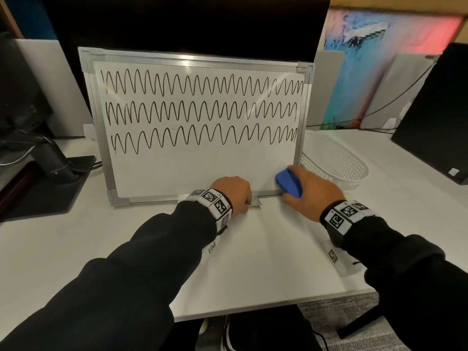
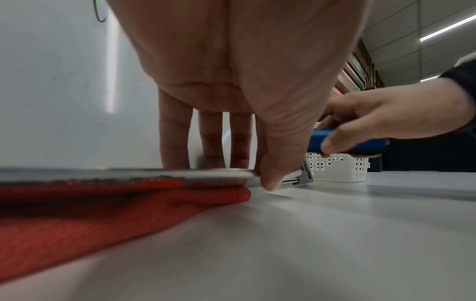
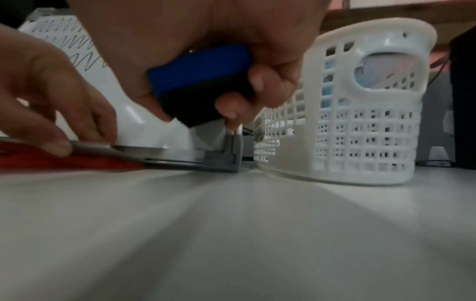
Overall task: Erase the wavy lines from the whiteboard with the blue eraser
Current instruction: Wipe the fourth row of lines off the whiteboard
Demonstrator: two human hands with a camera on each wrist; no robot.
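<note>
While three wavy lines (image 1: 202,110) remain, right-hand fingers (image 3: 253,81) clamp one blue eraser (image 1: 289,183); left-hand fingers (image 2: 175,132) pinch the whiteboard (image 1: 192,168) edge.

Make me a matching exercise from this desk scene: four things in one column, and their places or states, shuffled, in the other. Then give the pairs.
Things
1. blue eraser
2. left hand
3. white basket
4. red cloth

Places or states
A. lies under the whiteboard's bottom edge
B. gripped in the right hand, at the board's lower right corner
C. stands on the table, right of the board
D. holds the board's bottom frame

Pairs: 1-B, 2-D, 3-C, 4-A
</note>
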